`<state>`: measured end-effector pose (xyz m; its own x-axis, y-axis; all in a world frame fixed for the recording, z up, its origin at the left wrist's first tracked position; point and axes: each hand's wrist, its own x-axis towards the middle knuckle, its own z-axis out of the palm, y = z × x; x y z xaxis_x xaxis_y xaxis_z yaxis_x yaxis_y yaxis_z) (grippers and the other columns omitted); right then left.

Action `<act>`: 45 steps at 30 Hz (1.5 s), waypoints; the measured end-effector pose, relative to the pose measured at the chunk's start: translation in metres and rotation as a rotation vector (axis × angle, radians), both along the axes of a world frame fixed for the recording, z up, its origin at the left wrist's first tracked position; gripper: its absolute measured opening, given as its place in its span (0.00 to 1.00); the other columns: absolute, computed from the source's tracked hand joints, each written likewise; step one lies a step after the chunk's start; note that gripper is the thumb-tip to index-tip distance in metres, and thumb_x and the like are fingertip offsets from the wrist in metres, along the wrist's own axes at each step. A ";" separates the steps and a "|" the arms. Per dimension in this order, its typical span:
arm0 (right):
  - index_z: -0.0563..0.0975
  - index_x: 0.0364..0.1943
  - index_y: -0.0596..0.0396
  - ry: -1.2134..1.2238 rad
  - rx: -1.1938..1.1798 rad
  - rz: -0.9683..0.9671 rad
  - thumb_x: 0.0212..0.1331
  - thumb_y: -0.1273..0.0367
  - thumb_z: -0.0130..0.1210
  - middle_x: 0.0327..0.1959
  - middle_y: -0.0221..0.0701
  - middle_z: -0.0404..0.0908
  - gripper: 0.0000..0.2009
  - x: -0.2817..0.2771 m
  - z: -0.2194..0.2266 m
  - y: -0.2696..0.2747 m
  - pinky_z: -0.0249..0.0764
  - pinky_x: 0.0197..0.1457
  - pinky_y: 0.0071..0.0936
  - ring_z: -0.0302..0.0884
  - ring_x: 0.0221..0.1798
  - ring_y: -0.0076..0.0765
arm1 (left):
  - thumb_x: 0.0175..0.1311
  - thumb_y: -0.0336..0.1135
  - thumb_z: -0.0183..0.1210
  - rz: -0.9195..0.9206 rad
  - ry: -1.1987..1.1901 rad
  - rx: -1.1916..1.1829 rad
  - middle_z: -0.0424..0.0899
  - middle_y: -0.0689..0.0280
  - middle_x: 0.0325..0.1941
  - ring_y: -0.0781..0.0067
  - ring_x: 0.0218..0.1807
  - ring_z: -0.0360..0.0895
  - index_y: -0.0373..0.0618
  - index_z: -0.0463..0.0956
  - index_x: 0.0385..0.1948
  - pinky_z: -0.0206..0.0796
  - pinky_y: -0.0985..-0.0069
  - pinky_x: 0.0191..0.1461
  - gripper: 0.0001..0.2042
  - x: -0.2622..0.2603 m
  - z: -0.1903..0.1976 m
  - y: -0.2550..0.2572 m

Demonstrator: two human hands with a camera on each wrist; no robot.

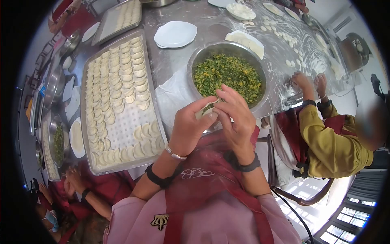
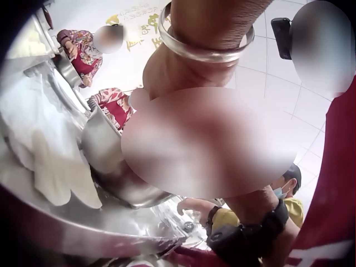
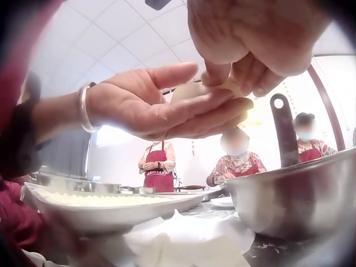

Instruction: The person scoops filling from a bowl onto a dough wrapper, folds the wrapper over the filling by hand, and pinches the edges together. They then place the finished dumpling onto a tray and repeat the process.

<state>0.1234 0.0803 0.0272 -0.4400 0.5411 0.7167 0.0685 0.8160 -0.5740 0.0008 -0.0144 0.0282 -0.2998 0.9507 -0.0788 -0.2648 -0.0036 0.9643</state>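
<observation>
Over the filling bowl, both hands' fingers pinch a dumpling.

Long steel-topped flour-dusted table, white tiled ceiling, bright windows, curved-metal-frame chair.

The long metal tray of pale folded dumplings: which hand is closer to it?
Left. The left hand is beside the long metal tray; the right hand is farther, by the green-filling steel bowl.
</observation>
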 end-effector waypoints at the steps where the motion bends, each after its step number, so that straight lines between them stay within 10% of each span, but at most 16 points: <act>1: 0.82 0.35 0.59 0.013 -0.001 -0.003 0.47 0.80 0.65 0.48 0.41 0.85 0.10 -0.001 0.000 0.000 0.77 0.57 0.41 0.80 0.57 0.53 | 0.70 0.33 0.59 0.007 0.034 -0.014 0.78 0.57 0.57 0.74 0.57 0.78 0.28 0.70 0.61 0.75 0.74 0.60 0.22 0.000 0.002 -0.001; 6: 0.82 0.35 0.59 0.036 -0.008 -0.022 0.47 0.80 0.65 0.46 0.41 0.85 0.09 -0.007 0.003 -0.001 0.78 0.57 0.41 0.81 0.56 0.53 | 0.68 0.31 0.59 0.155 0.021 0.093 0.86 0.61 0.44 0.79 0.41 0.82 0.33 0.76 0.57 0.75 0.80 0.45 0.18 0.009 -0.005 0.002; 19: 0.82 0.49 0.61 0.229 -0.745 -0.035 0.55 0.77 0.65 0.58 0.43 0.81 0.15 -0.003 -0.014 -0.025 0.70 0.66 0.33 0.76 0.64 0.41 | 0.73 0.27 0.53 0.246 -0.168 0.183 0.76 0.49 0.60 0.61 0.60 0.77 0.27 0.64 0.64 0.72 0.65 0.67 0.21 0.008 -0.005 0.000; 45: 0.83 0.43 0.61 0.165 -0.571 0.065 0.53 0.78 0.64 0.55 0.42 0.83 0.12 -0.010 -0.005 -0.021 0.68 0.68 0.40 0.74 0.65 0.50 | 0.70 0.25 0.56 0.285 -0.250 0.205 0.82 0.57 0.55 0.73 0.53 0.80 0.30 0.72 0.60 0.74 0.75 0.59 0.18 0.014 -0.006 -0.005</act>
